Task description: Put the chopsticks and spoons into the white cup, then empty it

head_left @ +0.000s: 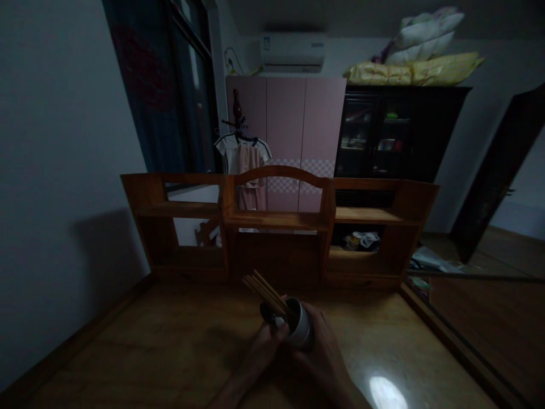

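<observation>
My right hand (324, 353) is wrapped round a small white cup (300, 328), held tilted over the wooden desk (170, 352). Several wooden sticks (264, 291), like chopsticks or pencils, poke out of the cup up and to the left. My left hand (260, 353) is closed at the cup's mouth, with the thumb against a dark object there that I cannot make out in the dim light.
A wooden shelf unit (279, 218) with open compartments stands along the back of the desk. Behind it are a pink wardrobe (293, 125), hanging clothes (244, 162) and a dark glass-fronted cabinet (395, 130). A bright light reflection (385, 392) lies on the desk near right.
</observation>
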Demonstrator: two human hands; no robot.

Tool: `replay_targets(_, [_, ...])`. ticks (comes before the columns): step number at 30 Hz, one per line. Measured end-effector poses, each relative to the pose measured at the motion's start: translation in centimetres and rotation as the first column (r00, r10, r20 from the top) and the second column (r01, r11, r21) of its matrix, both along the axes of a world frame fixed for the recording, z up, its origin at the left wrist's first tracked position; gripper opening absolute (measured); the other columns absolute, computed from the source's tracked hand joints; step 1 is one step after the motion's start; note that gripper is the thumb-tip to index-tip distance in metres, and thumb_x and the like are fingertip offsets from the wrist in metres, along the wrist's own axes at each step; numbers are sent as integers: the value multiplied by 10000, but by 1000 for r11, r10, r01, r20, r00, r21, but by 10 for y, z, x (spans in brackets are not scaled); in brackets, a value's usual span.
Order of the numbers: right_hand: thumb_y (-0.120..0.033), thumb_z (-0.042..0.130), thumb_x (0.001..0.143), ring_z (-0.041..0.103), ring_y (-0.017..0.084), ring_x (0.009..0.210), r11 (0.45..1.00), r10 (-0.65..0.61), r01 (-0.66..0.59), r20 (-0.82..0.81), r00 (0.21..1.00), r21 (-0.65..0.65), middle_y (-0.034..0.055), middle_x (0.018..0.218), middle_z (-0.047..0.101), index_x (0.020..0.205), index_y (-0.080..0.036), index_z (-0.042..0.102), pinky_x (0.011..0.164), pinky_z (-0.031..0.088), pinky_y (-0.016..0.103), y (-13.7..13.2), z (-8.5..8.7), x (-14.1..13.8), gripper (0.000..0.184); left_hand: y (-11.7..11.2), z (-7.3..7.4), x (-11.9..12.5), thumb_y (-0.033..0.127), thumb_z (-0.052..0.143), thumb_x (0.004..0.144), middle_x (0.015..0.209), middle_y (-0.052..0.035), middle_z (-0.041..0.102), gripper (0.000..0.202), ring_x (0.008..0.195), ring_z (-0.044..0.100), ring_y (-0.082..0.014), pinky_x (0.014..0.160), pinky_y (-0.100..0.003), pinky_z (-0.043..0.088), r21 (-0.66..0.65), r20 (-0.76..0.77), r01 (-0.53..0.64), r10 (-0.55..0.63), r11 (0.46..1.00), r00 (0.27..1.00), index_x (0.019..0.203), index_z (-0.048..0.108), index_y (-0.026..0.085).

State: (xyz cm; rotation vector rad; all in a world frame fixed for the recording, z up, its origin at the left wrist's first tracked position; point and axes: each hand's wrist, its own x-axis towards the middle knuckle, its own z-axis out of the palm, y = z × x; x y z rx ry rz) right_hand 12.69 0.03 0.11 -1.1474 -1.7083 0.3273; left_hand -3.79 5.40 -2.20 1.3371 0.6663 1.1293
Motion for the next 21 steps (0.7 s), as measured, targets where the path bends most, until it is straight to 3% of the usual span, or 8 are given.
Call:
replay_targets(5, [-102,634,627,483,297,1170,1000,-4,5,61,998,-12,81,1292,510,1363,-241,418,984,432,426,0,1,0,780,-2,2,1,453,613,835,1311,-85,584,510,1274,464,-310,1087,-420,339,-86,19,-75,77,993,997,1268,579,185])
replay_targets(11, [-95,613,631,476,313,1185,996,-49,37,166,985,75,103,1328,494,1405,-234,373,983,431,464,2,-4,1,822,-1,3,2,488,672,785,1275,-107,610,518,1267,471,-323,1087,-433,326,-208,116,-105,131,972,985,1184,638,159])
replay_targets(16, [-72,618,644,467,299,1193,993,-87,64,268,959,95,93,1345,485,1428,-237,340,994,427,464,4,-5,2,849,3,-5,6,352,795,686,1220,-153,636,503,1199,529,-334,1051,-427,364,-357,279,28,78,934,957,1112,670,117])
replay_targets(21, [-24,585,673,434,296,1224,981,-182,130,434,882,147,68,1386,459,1456,-247,323,1027,398,459,3,-5,5,856,10,-17,7,194,771,637,1043,-133,702,356,1049,612,-305,973,-390,425,-325,429,175,-20,930,903,974,718,91])
